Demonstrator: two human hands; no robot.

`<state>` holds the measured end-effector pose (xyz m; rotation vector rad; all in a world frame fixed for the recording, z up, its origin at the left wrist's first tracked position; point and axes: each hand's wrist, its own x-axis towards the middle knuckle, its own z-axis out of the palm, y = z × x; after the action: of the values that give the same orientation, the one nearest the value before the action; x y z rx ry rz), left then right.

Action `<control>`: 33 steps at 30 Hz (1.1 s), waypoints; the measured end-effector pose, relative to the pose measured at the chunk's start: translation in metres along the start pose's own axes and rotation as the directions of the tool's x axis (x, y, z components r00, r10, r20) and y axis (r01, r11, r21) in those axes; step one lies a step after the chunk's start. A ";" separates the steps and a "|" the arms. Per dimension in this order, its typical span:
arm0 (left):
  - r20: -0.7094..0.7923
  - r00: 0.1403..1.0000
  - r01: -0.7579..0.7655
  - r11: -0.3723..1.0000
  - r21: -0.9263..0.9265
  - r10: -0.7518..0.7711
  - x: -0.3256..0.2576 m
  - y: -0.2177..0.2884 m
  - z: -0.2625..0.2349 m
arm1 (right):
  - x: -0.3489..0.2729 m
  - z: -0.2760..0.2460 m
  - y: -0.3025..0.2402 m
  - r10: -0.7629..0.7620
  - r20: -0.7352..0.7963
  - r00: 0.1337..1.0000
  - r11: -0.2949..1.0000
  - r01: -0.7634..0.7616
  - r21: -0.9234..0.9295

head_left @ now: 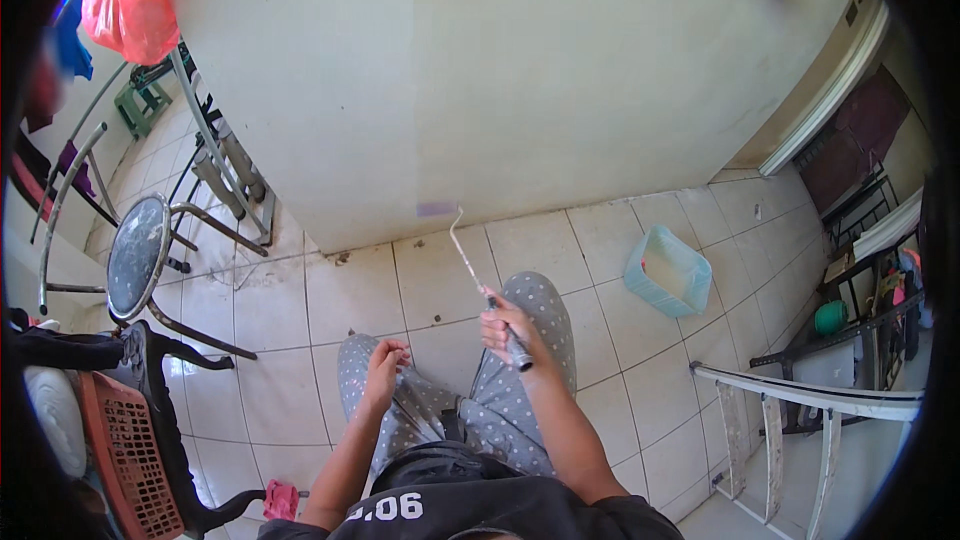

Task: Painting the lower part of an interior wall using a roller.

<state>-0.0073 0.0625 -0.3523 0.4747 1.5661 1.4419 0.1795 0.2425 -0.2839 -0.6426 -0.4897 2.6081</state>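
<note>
Grey-handled paint roller (470, 258): I see its thin, paint-flecked wire frame rising from the grip to a small roller head that meets the cream wall (560, 70) just above the floor line, where a faint purple patch shows. My right hand (505, 325) is clamped around the handle, fingers fully wrapped, above my right knee. My left hand (383, 365) rests on my left knee with fingers loosely curled and holds nothing that I can make out. Both legs wear grey trousers with white dots.

Light blue plastic tray (668, 272): it sits on the tiled floor (350, 290) to my right, near the wall and well apart from the roller; its inside looks pale, and I cannot tell how full it is. An orange basket (128, 450) stands at lower left beside a dark chair; its contents are hidden.

Red plastic bag (128, 0): it hangs at upper left, above a round metal stool (137, 255). A white ladder (790, 410) lies at lower right.
</note>
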 end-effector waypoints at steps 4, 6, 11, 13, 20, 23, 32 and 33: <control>-0.045 0.998 0.044 0.999 0.018 -0.044 -0.014 0.000 -0.010 | -0.014 0.018 0.009 -0.002 -0.024 1.000 1.000 0.001 -0.025; -0.065 0.997 0.041 0.999 -0.023 -0.042 -0.017 -0.001 -0.018 | -0.046 0.033 0.004 -0.064 0.048 0.997 0.998 0.065 -0.021; -0.134 0.988 0.067 0.997 -0.047 -0.072 -0.022 0.000 -0.024 | -0.104 0.036 -0.009 -0.191 0.128 0.973 0.930 0.221 -0.295; -0.122 0.989 0.079 0.996 -0.037 -0.083 -0.017 0.001 -0.020 | -0.106 0.025 -0.016 -0.293 0.175 0.940 0.850 0.340 -0.403; -0.013 0.999 0.038 0.999 -0.035 -0.038 0.000 0.007 0.005 | -0.126 -0.062 -0.026 -0.146 -0.100 0.984 0.943 0.108 -0.316; 0.028 0.998 0.056 0.997 -0.049 -0.054 0.002 0.006 0.008 | -0.122 -0.074 -0.030 -0.103 -0.354 0.929 0.944 -0.022 -0.330; 0.019 0.997 0.080 0.997 0.007 -0.080 0.008 -0.002 0.007 | -0.079 -0.152 -0.049 0.014 -0.566 0.824 0.768 -0.372 -0.522; 0.008 0.997 0.078 0.997 0.021 -0.078 0.008 0.000 0.006 | -0.069 -0.155 -0.051 0.045 -0.553 0.832 0.764 -0.385 -0.517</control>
<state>-0.0065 0.0721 -0.3549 0.4268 1.5768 1.3637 0.3287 0.2901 -0.3663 -1.6541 -1.1542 2.2913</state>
